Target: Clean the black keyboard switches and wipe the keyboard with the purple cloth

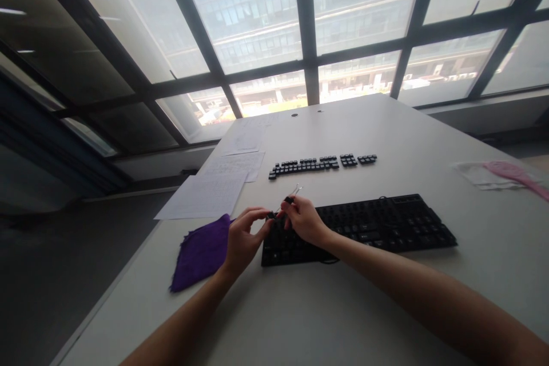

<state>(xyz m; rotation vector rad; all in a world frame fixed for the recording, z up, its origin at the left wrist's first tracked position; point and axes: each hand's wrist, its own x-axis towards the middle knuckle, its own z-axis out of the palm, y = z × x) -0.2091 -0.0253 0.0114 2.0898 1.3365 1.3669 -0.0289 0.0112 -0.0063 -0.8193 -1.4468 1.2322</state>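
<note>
Near the left edge of the white table point(420, 148) lies a four-cornered purple cloth point(199, 257); right of it, a rectangular black keyboard point(386, 234), small black keycaps point(305, 167) behind.

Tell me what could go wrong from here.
The small black piece pinched in the left hand could slip and drop onto the keyboard beneath.
The wire tool in the right hand has thin prongs that might bend or catch if forced.
The loose keys lie in rows on the table beyond the keyboard; a stray knock could jumble them.
</note>
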